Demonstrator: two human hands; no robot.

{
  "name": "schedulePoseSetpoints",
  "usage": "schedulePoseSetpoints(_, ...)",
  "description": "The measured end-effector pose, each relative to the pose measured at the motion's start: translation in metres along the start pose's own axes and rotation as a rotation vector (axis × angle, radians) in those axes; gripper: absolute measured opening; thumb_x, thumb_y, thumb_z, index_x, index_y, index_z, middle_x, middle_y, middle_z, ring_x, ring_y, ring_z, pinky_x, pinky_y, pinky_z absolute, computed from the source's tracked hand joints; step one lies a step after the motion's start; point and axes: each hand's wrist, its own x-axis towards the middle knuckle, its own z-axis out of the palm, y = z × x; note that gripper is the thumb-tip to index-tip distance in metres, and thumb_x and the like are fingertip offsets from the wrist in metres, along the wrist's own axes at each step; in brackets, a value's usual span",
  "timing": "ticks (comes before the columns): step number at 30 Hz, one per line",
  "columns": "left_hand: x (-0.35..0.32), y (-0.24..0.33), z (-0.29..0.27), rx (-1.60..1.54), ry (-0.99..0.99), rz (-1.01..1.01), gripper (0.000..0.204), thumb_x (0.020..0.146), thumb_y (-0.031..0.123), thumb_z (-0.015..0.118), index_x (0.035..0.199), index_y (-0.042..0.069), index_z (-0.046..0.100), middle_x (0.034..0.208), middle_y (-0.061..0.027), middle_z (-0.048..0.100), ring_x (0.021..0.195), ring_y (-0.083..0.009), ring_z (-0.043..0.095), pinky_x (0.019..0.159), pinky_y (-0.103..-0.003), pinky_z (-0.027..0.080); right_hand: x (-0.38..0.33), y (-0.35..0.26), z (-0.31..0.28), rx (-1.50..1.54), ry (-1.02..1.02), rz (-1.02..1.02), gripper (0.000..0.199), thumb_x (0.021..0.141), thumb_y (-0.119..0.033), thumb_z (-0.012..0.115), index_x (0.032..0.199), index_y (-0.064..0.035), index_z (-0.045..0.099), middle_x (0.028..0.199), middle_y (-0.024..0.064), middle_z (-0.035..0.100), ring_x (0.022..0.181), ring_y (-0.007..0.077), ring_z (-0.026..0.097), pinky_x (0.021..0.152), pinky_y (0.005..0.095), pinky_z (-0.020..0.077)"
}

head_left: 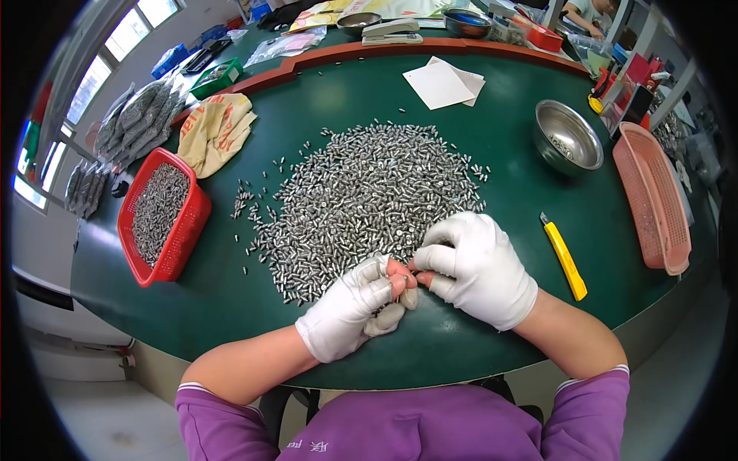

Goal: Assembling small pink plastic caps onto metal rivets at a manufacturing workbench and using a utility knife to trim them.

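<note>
The left hand (pixel 355 306) kept its grip pressed together, bare fingertips poking through the cut glove and pinching something too small to make out. The right hand (pixel 475 267) met it fingertip to fingertip, its grip also curled in and pinching at the same spot; what it held could not be told. Both hands rested at the near edge of the pile (pixel 369 200) of small metal pins, which spread across the middle of the green surface (pixel 500 154). Left of the pile stood a red basket (pixel 184 238) filled with the same pins, and beyond it lay a yellow cloth (pixel 215 131). A yellow knife (pixel 563 257) lay just right of the right hand. Farther right sat a steel bowl (pixel 569 138) and a pink tray (pixel 653 200), with white paper (pixel 442 83) behind.
</note>
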Motion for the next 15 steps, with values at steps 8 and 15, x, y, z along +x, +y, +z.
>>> schedulePoseSetpoints(8, -0.0014, 0.0001, -0.0029, 0.042, -0.003, -0.007, 0.029, 0.092, 0.036, 0.058, 0.095, 0.007, 0.055, 0.077, -0.0013, 0.053, 0.051, -0.0059, 0.035, 0.048, -0.022, 0.027, 0.0003, -0.0028, 0.0053, -0.180, -0.099, -0.085, 0.011, 0.069, -0.019, 0.068, 0.075, -0.0116, 0.062, 0.080, 0.0038, 0.059, 0.078, 0.0232, 0.058, 0.066, 0.0364, 0.0470)
schedulePoseSetpoints(15, -0.0024, -0.0005, -0.0080, -0.026, -0.068, 0.004, 0.025, 0.092, 0.029, 0.058, 0.107, 0.010, 0.052, 0.089, -0.0040, 0.055, 0.057, -0.0065, 0.037, 0.052, -0.020, 0.029, -0.0019, 0.0001, 0.0044, -0.163, -0.125, -0.040, 0.013, 0.070, -0.020, 0.068, 0.076, -0.0115, 0.060, 0.079, 0.0047, 0.056, 0.078, 0.0242, 0.056, 0.067, 0.0372, 0.0453)
